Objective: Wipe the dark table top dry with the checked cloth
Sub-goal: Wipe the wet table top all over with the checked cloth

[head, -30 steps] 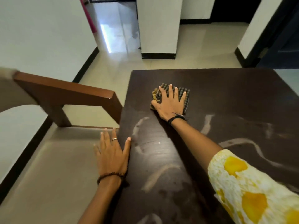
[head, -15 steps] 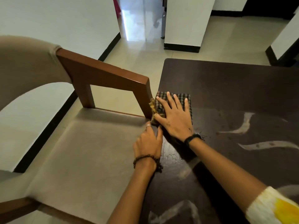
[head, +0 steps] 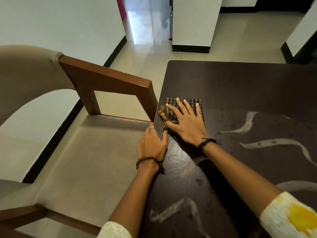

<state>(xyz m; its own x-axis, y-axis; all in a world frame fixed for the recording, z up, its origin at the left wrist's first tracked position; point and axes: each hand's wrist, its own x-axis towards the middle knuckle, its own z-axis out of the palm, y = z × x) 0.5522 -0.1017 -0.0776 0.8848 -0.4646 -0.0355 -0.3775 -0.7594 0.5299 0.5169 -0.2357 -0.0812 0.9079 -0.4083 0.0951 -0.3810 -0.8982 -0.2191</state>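
one cloth (head: 184, 107), one table (head: 248, 86), two hands (head: 186, 123)

One head-worn view looks steeply forward and down, close over the worktop's (head: 240, 86) left edge, chair (head: 96, 169) alongside.

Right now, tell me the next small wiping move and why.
Probably draw the checked cloth toward you and rightward over the pale wet streaks. The right hand lies flat on it at the table top's left edge, the left hand rests at that edge, and streaks remain nearer and right.
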